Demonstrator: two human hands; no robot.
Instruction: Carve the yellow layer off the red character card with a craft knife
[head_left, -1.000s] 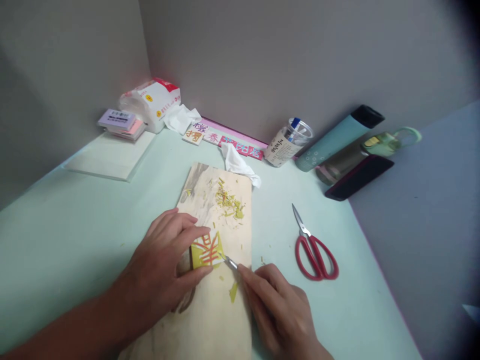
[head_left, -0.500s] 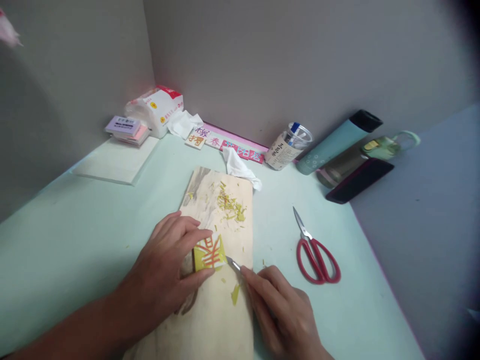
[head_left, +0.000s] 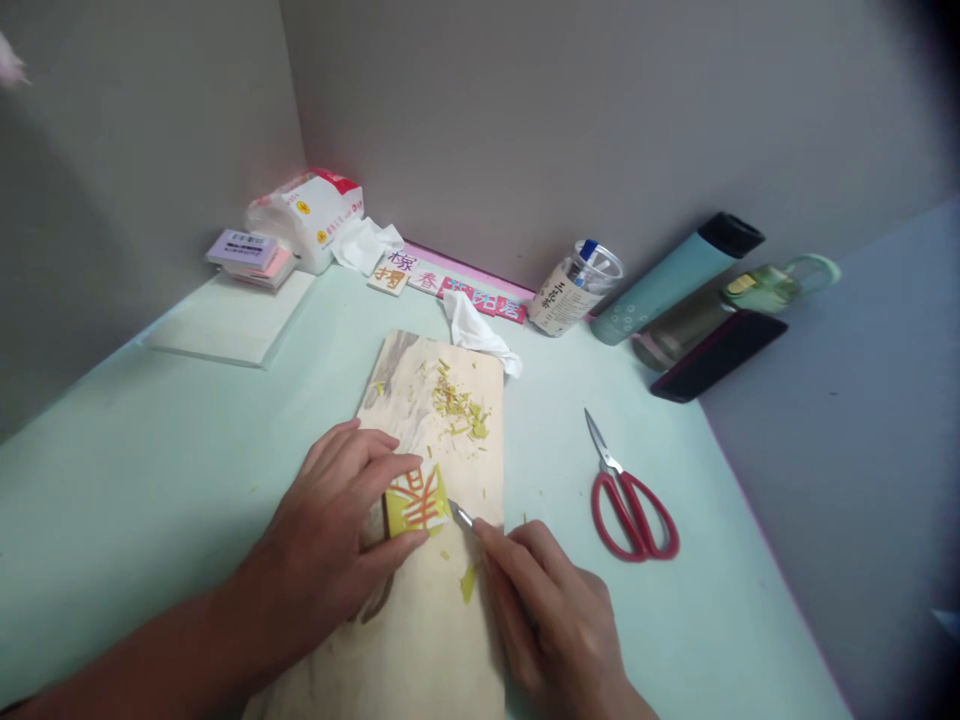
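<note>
A small yellow carving block (head_left: 417, 502) with an orange-red character and white cut areas lies on the wooden board (head_left: 450, 650). My left hand (head_left: 337, 510) pins it, thumb on the near edge and fingertips on the far edge. In my right hand (head_left: 551, 600) is a craft knife (head_left: 463, 515), held like a pen, its blade tip at the block's right edge. Yellow shavings (head_left: 459, 400) are heaped on the upper part of the board, and a larger yellow scrap (head_left: 468, 583) lies near my right fingers.
Red-handled scissors (head_left: 630, 500) lie to the right. Behind the board are a crumpled tissue (head_left: 476, 335), carved character blocks (head_left: 480, 300) and a clear cup (head_left: 574, 290). Bottles (head_left: 667, 285) and a dark phone-like slab (head_left: 716, 358) stand back right; a tissue pack (head_left: 315, 215) sits back left.
The knife tip and my right hand have shifted slightly up and left along the block's right edge. The whole view has moved a little; my left hand keeps its hold.
</note>
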